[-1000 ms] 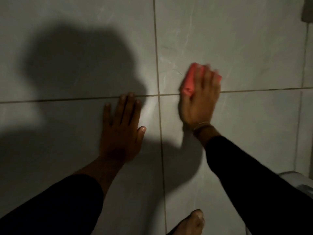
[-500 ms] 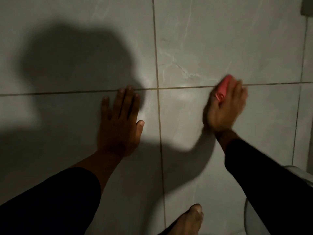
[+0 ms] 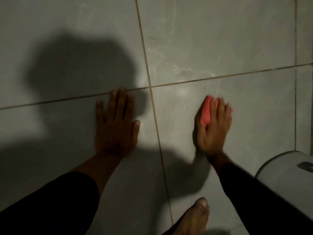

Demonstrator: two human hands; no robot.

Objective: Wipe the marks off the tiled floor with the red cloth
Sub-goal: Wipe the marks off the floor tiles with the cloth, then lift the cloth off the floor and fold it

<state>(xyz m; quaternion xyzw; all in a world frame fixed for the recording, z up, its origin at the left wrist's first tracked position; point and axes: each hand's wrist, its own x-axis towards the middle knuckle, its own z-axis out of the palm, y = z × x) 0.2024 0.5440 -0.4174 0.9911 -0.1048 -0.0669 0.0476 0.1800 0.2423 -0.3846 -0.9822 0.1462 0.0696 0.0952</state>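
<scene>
The tiled floor (image 3: 237, 39) is pale grey with thin brown grout lines. Faint whitish streaks (image 3: 169, 65) run across the far right tile, just above the horizontal grout line. My right hand (image 3: 213, 131) presses a bunched red cloth (image 3: 207, 110) flat on the near right tile, below that grout line; the cloth shows under and between the fingers. My left hand (image 3: 116, 122) lies palm down on the near left tile, fingers spread, fingertips touching the grout line. It holds nothing.
A white rounded fixture (image 3: 286, 173) juts in at the right edge, close to my right forearm. My bare foot (image 3: 194, 217) rests at the bottom centre. A large shadow covers the left tiles. A vertical grout line runs near the right edge.
My right hand has slid the red cloth back toward me, from on the horizontal grout line to the near tile below it. My left hand has stayed planted.
</scene>
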